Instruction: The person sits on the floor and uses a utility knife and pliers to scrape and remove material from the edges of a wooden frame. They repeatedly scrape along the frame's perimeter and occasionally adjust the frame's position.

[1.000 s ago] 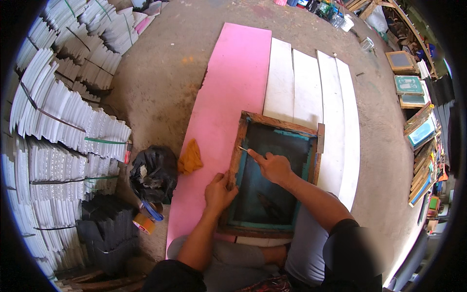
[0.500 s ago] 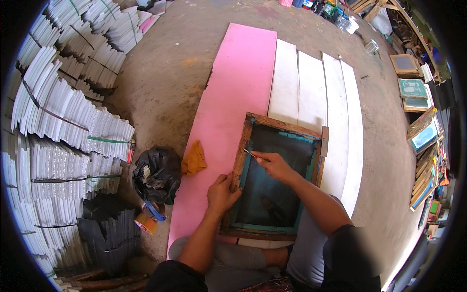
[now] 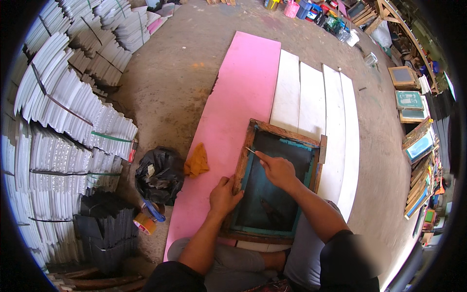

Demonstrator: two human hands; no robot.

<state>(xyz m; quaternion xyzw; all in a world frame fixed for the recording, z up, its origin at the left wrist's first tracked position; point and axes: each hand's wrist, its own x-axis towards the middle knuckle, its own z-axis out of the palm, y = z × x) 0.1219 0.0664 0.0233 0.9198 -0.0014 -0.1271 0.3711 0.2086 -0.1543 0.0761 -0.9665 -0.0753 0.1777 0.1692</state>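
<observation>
A wooden screen printing frame (image 3: 287, 132) with dark teal mesh leans across my lap and the boards. My left hand (image 3: 225, 196) is closed round its left bar, thumb on the upper side. In my right hand (image 3: 278, 171) is a slim tool with a thin pale metal tip (image 3: 250, 150); its handle is mostly hidden by the fingers. That tip touches or nearly touches the inner edge of the left bar, near the upper corner. A dark pair of pliers (image 3: 270, 212) seems to lie on the mesh, dim in shadow.
A pink sheet (image 3: 243, 82) and white boards (image 3: 311, 92) lie under the frame. At left are a mustard cloth (image 3: 196, 161), a black plastic bag (image 3: 168, 168), tape rolls (image 3: 145, 223) and tied white stacks (image 3: 63, 160). More wooden frames (image 3: 414, 141) stand at right.
The view has tilted slightly, so things sit a little lower. The tool's tip remains at the left bar, and the left hand keeps its grip.
</observation>
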